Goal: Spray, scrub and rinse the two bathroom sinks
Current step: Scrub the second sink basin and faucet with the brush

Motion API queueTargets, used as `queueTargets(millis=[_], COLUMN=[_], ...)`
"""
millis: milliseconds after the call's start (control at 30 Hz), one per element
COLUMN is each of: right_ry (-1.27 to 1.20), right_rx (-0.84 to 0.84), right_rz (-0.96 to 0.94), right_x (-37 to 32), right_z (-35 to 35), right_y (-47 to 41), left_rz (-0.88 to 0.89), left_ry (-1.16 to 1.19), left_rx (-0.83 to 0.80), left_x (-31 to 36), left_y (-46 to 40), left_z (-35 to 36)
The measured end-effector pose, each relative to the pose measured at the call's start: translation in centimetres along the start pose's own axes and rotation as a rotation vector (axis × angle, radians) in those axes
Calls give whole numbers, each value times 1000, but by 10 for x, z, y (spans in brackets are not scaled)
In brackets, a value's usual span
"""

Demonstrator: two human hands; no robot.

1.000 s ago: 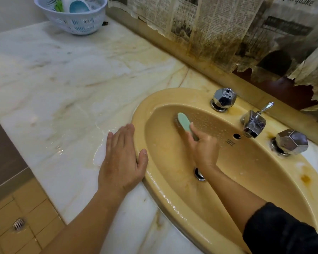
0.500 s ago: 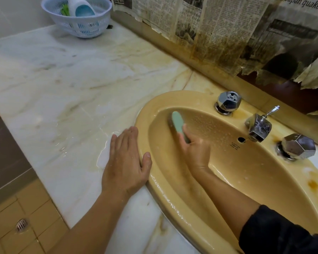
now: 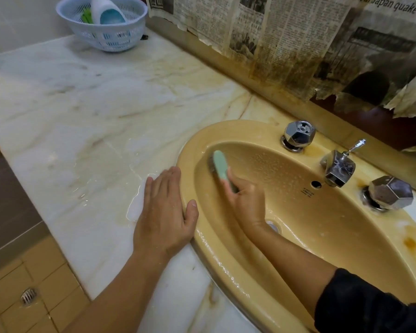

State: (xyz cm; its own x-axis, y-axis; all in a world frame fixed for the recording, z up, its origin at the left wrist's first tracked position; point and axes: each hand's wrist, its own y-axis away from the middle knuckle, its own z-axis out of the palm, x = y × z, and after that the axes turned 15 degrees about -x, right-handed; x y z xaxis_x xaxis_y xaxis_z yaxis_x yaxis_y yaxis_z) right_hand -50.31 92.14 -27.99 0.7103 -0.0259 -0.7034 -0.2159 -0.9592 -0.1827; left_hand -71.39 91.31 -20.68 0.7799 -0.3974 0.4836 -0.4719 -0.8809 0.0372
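Head view shows my right hand (image 3: pixel 246 203) curled around the pale green oblong scrub brush (image 3: pixel 222 169), its long axis running up the mustard-yellow ceramic sink (image 3: pixel 226 258)'s left wall beyond my fingertips, while my left hand (image 3: pixel 165 212) lies flat, fingers together, beside the rim.

wet marble counter (image 3: pixel 87 111) bears a basket (image 3: pixel 101 34) and left hand (image 3: pixel 163 217).
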Motion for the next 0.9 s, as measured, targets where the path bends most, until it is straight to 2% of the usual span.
queueTargets(millis=[67, 167, 267, 367, 500, 600, 733, 767, 900], right_ry=[20, -8, 115, 52, -9, -159, -344, -349, -368], right_rx=[-13, 131, 118, 145, -33, -5, -328, -360, -283], right_rz=[1, 150, 143, 233, 185, 213, 139, 137, 170], right_x=[-3, 11, 14, 19, 4, -11, -19, -20, -19], right_z=[-3, -19, -21, -29, -17, -19, -19, -21, -30], right_y=[-1, -8, 3, 4, 6, -9, 3, 3, -14], left_rz=[1, -3, -5, -5, -3, -8, -7, -9, -2], left_ry=[-5, 5, 11, 16, 21, 16, 10, 13, 6], left_rx=[-3, 2, 1, 6, 8, 7, -2, -3, -11], left_x=[1, 0, 0, 0, 1, 1, 1, 1, 1], left_y=[0, -1, -1, 0, -1, -1, -1, -1, -2], left_z=[-1, -1, 0, -1, 0, -1, -2, -2, -1])
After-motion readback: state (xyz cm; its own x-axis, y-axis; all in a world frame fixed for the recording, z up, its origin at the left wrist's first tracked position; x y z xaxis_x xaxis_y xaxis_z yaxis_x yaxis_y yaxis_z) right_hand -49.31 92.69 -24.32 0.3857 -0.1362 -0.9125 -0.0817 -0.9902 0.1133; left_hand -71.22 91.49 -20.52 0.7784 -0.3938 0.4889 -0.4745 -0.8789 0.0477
